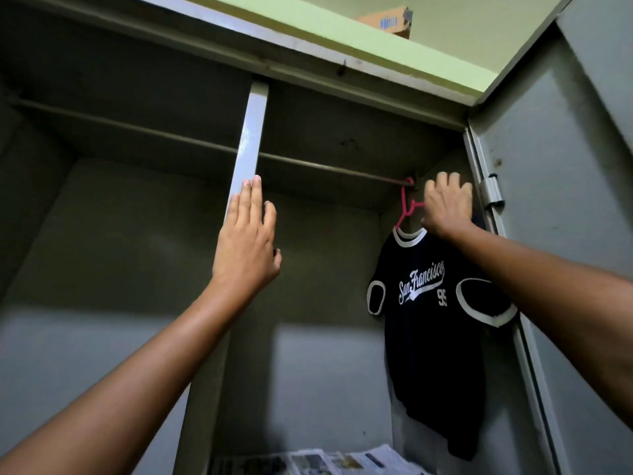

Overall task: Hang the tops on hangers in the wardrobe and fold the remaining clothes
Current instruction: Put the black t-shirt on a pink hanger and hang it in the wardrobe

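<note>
- Navy San Francisco T-shirt (pixel 431 323) hangs on a pink hanger (pixel 406 209) at the right end of the wardrobe rail (pixel 325 166).
- Right hand (pixel 447 207) grips the hanger beside the rail's end.
- Left hand (pixel 248 241), fingers straight, rests on the grey centre post (pixel 248 138) crossing the rail.
- Newspaper (pixel 342 461) lines the floor below the rail.

Wardrobe (pixel 102 234) interior grey. Hanger (pixel 406 207) pink. T-shirt (pixel 435 337) navy, white-trimmed collar and sleeves, white script lettering. Wall (pixel 445 36), upper right of frame, pale green. Box (pixel 390 22) tan.

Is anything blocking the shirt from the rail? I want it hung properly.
Nothing visible does: the pink plastic hanger carrying the dark San Francisco T-shirt already hooks over the metal rail, gripped by the right hand.
</note>
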A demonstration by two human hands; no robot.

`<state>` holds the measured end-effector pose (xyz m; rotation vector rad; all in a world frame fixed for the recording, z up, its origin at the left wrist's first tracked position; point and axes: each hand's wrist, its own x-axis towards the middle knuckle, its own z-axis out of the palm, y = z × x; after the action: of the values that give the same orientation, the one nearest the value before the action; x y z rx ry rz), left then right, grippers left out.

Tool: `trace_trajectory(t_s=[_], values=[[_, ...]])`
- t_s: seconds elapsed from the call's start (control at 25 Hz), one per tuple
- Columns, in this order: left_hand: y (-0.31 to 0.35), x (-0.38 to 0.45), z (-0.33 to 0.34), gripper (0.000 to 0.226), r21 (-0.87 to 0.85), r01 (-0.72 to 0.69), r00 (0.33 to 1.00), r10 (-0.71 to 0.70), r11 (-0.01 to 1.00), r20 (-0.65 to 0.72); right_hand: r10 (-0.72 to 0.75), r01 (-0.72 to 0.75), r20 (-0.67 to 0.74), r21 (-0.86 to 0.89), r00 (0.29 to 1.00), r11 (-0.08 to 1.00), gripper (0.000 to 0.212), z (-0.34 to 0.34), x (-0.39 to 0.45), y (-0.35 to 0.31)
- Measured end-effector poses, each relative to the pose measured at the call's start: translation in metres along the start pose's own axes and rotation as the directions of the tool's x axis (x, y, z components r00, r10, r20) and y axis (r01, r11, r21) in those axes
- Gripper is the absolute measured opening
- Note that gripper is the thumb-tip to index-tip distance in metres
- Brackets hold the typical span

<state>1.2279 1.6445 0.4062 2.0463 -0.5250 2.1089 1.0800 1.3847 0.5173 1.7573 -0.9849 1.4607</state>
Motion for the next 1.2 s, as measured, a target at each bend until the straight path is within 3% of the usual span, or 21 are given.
trace_trajectory(t_s=[0.08,0.12,0.2,0.28,0.44,0.56,0.64,0.8,0.92,1.08,1.16,1.2], values=[[-0.001,0.001,-0.004,0.075,-0.043,-0.005,0.999,0.006,0.999,0.032,-0.076,0.072,0.028,0.121,0.997,0.99,0.053,-0.018,-0.018,-0.015],[-0.003,0.002,-0.008,0.075,-0.072,-0.007,0.998,0.011,0.997,0.056,-0.061,0.037,0.087,0.257,0.994,0.966,0.053,-0.028,-0.027,-0.023],[-0.006,0.0,-0.015,0.074,-0.155,-0.002,0.993,0.021,0.988,0.116,-0.017,-0.133,0.263,0.539,0.965,0.832,0.056,-0.047,-0.043,-0.041],[-0.006,-0.011,-0.03,0.073,-0.313,0.041,0.983,0.018,0.949,0.185,-0.038,-0.279,0.41,0.682,0.911,0.676,0.06,-0.066,-0.067,-0.054],[0.004,-0.06,-0.072,0.072,-0.684,0.275,0.93,-0.008,0.675,0.367,-0.132,-0.459,0.569,0.761,0.811,0.46,0.065,-0.103,-0.131,-0.062],[0.011,-0.108,-0.096,0.07,-0.766,0.447,0.859,0.016,0.462,0.512,-0.163,-0.638,0.681,0.729,0.714,0.249,0.068,-0.13,-0.184,-0.054],[0.012,-0.14,-0.116,0.066,-0.763,0.539,0.806,0.046,0.357,0.591,-0.193,-0.721,0.742,0.67,0.642,0.175,0.065,-0.152,-0.226,-0.044],[0.019,-0.2,-0.158,0.057,-0.697,0.696,0.691,0.105,0.171,0.716,-0.219,-0.798,0.803,0.587,0.554,0.134,0.058,-0.193,-0.307,-0.013],[0.031,-0.239,-0.181,0.056,-0.614,0.782,0.592,0.179,0.109,0.786,-0.198,-0.832,0.856,0.514,0.478,0.211,0.058,-0.204,-0.362,0.01],[0.05,-0.296,-0.209,0.059,-0.484,0.872,0.44,0.312,0.078,0.842,-0.205,-0.872,0.912,0.402,0.354,0.281,0.058,-0.208,-0.443,0.032],[0.068,-0.336,-0.237,0.058,-0.386,0.916,0.322,0.376,0.107,0.869,-0.214,-0.906,0.943,0.311,0.255,0.288,0.056,-0.22,-0.492,0.053],[0.071,-0.349,-0.24,0.057,-0.363,0.924,0.295,0.384,0.118,0.875,-0.235,-0.91,0.944,0.297,0.234,0.29,0.051,-0.224,-0.505,0.048]])
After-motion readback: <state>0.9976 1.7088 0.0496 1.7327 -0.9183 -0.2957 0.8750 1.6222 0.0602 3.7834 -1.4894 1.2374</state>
